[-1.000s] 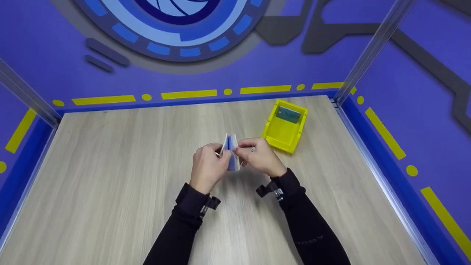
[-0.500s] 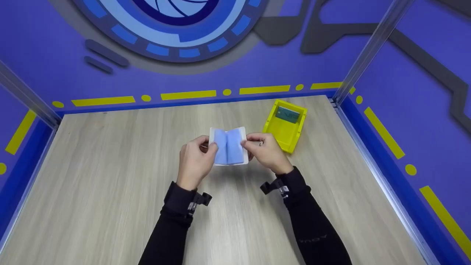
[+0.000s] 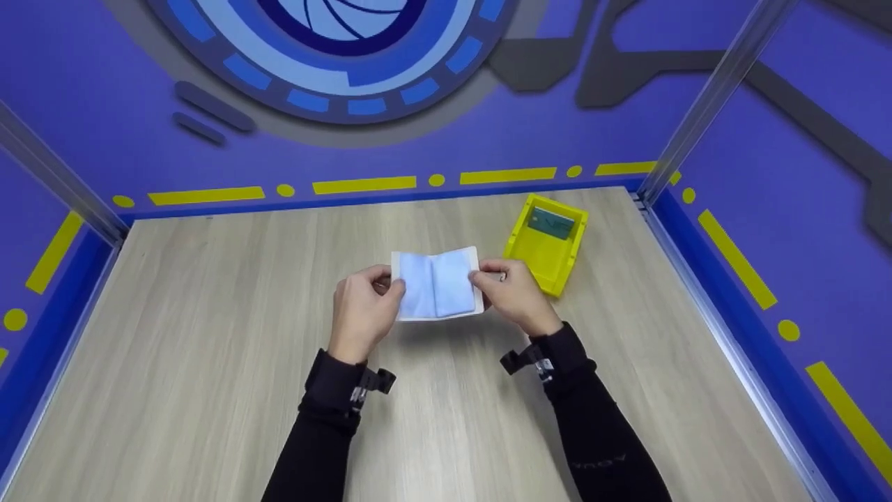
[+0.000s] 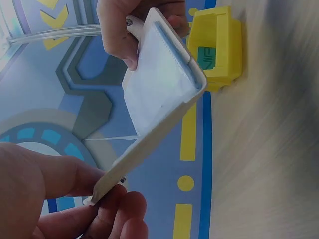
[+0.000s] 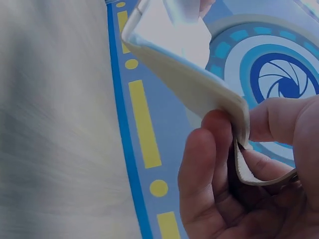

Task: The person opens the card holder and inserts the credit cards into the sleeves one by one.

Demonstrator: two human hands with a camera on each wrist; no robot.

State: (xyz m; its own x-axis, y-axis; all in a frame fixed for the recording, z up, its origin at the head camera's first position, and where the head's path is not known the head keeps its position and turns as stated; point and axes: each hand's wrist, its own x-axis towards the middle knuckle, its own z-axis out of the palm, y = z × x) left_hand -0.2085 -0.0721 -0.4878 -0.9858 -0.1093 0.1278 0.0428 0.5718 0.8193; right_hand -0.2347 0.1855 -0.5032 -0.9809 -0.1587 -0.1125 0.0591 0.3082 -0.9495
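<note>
An open card holder (image 3: 453, 282) with a white cover and pale blue, translucent sleeves is held up above the table between both hands. My left hand (image 3: 362, 307) pinches its left edge, thumb on the inner side and fingers behind. The right edge is pinched by my right hand (image 3: 519, 300) in the same way. In the left wrist view, the card holder (image 4: 159, 84) shows its sleeves, and a small snap sits near each hand. A short strap (image 5: 244, 172) bends back among the right fingers in the right wrist view.
A yellow bin (image 3: 545, 254) stands at the back right, just beyond my right hand. Inside it a dark green card (image 3: 550, 223) leans against the far wall. Blue-purple panels (image 3: 348, 157) enclose the wooden table (image 3: 209, 348) at the back and both sides.
The card holder was nearly folded between the hands; they have moved apart and it is spread flatter, with both inner sleeves facing up. The bin and green card have stayed in place.
</note>
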